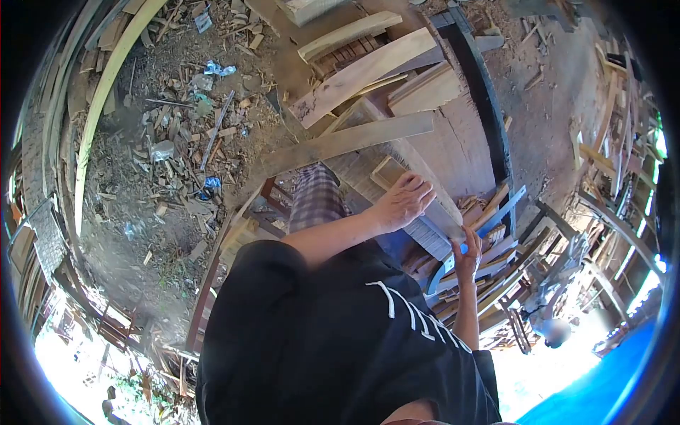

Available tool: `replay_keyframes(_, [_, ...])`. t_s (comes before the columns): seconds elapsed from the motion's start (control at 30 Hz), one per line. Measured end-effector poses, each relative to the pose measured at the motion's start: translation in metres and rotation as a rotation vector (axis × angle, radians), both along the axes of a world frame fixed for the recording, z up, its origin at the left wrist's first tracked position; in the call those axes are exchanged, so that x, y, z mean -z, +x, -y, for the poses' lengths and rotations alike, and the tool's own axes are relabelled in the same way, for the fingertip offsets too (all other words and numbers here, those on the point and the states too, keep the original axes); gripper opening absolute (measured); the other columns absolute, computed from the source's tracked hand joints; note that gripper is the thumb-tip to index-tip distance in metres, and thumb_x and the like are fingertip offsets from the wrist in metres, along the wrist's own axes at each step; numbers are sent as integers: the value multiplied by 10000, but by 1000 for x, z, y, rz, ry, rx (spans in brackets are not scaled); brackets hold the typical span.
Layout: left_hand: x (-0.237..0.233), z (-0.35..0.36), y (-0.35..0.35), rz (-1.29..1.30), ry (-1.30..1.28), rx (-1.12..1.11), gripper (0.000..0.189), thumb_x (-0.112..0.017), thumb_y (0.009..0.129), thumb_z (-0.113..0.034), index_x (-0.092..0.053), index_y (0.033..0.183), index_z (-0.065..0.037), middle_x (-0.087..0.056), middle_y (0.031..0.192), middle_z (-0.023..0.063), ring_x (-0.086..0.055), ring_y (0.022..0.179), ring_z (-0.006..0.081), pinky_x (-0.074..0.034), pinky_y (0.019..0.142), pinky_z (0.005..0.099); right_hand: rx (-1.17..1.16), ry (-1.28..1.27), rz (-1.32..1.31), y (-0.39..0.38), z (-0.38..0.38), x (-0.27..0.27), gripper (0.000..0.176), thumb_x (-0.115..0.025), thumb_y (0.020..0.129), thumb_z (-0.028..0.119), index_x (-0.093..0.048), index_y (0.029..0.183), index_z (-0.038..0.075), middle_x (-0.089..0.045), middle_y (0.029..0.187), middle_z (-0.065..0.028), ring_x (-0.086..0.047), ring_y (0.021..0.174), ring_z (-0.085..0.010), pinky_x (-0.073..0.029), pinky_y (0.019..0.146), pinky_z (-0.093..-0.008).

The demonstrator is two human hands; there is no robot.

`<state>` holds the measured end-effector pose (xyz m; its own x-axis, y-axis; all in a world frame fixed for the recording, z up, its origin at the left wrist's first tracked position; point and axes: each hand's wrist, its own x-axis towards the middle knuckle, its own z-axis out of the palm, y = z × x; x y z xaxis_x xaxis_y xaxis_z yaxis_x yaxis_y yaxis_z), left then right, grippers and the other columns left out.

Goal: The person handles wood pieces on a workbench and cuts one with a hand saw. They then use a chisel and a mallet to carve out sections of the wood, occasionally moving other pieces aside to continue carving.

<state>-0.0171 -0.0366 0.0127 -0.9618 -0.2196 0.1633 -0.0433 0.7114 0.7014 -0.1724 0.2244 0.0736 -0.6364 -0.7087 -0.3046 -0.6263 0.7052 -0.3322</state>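
Note:
My left hand [405, 202] rests with bent fingers on a small wooden block [386, 172], which lies on a long plank [418, 170]. At the plank's near end, my right hand [467, 256] has its fingers curled beside the wood, round a small blue item [464, 248] that is mostly hidden. Under both hands is a grooved, dark wooden surface [428, 241]. A loose board [354, 138] crosses the far end of the plank.
Boards [368, 78] are piled beyond my hands on a broad wooden slab [460, 149]. Wood scraps and plastic litter [212, 69] cover the ground to the left. Long planks [106, 99] curve along the left edge. Another person [556, 331] is at the right among timber.

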Motion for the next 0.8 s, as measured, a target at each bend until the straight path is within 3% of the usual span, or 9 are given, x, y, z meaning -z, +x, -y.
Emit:
replay_keyframes(0.33, [5, -5, 0, 21, -49, 0, 452, -629, 844, -265, -557, 1229, -39, -532, 1227, 106, -454, 1200, 262, -278, 1095, 430, 23, -13, 13, -1, -4, 5, 503, -770, 770, 110, -607, 1244, 73, -621, 1198, -148, -563, 1065, -321, -474, 899, -403])
replay_keyframes(0.57, [5, -3, 2, -5, 39, 29, 494, -664, 837, -241, -549, 1268, -27, -525, 1257, 112, -446, 1237, 276, -293, 1097, 446, 39, 0, 45, 0, 3, -2, 487, -763, 792, 134, -602, 1247, 66, -620, 1189, -155, -563, 1065, -327, -466, 901, -410])
replay_keyframes(0.67, [-9, -2, 11, -120, 131, -128, 512, -705, 822, -223, -552, 1273, -35, -535, 1237, 118, -449, 1240, 278, -310, 1074, 445, 51, 23, 53, 0, 4, -3, 483, -762, 793, 135, -604, 1244, 63, -620, 1189, -158, -562, 1080, -339, -456, 927, -417])
replay_keyframes(0.73, [-28, 10, 23, -87, 171, -440, 501, -724, 824, -193, -558, 1277, -56, -538, 1211, 128, -471, 1188, 289, -337, 1024, 456, 35, 21, 34, -1, 2, -1, 484, -762, 791, 134, -605, 1243, 61, -620, 1190, -159, -562, 1085, -343, -456, 935, -419])
replay_keyframes(0.8, [-37, 27, 32, -101, 234, -546, 462, -716, 822, -150, -570, 1249, -50, -552, 1180, 138, -497, 1127, 309, -367, 980, 457, 25, 18, 13, 0, 1, 0, 485, -761, 790, 132, -605, 1243, 59, -621, 1191, -160, -562, 1090, -346, -455, 942, -420])
